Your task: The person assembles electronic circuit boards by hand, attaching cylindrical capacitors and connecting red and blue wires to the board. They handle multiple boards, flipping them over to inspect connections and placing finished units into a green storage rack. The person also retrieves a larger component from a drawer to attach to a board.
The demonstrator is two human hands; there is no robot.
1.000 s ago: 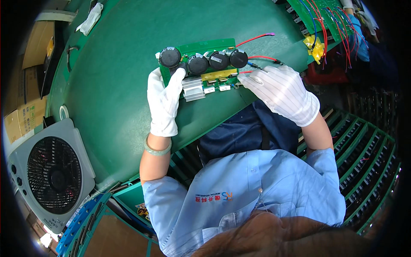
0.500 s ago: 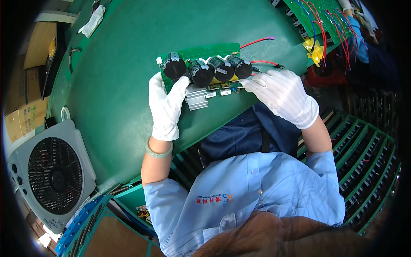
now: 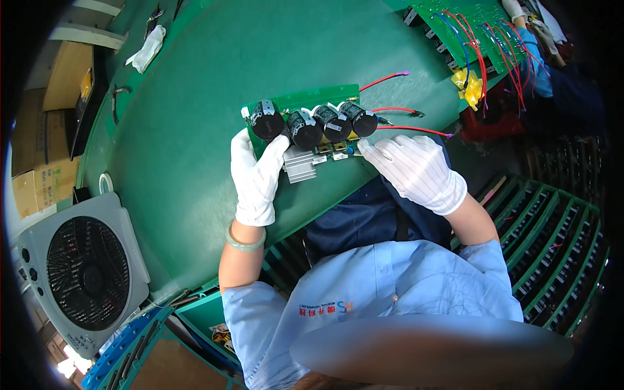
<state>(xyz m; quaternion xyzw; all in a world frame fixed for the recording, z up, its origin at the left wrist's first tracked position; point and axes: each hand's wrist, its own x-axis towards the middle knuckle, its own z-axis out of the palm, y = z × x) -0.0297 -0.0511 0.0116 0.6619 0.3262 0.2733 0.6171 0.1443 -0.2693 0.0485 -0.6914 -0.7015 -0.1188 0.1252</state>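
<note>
A green circuit board (image 3: 312, 99) is held over the green table, with large black capacitors (image 3: 335, 125) along it and a finned silver heatsink (image 3: 300, 167) at its near side. My left hand (image 3: 255, 182), in a white glove, grips the board's left end, thumb beside the leftmost capacitor. At the near right corner, my right hand (image 3: 416, 170), in a striped white glove, has its fingers pinched together on the board's edge; the fingertips' exact hold is partly hidden. Red wires (image 3: 416, 130) stick out from the board's right end.
A grey box fan (image 3: 90, 276) stands at the left. More circuit boards (image 3: 481, 32) with red and blue wires and yellow tape (image 3: 469, 88) lie far right, near another person's sleeve (image 3: 536, 62). A white glove (image 3: 148, 49) lies far left; a slotted green rack (image 3: 552, 253) is at right.
The view has shifted slightly. The board and both hands sit a little nearer my body. My right hand has moved down from the right end, and a long red wire now shows there.
</note>
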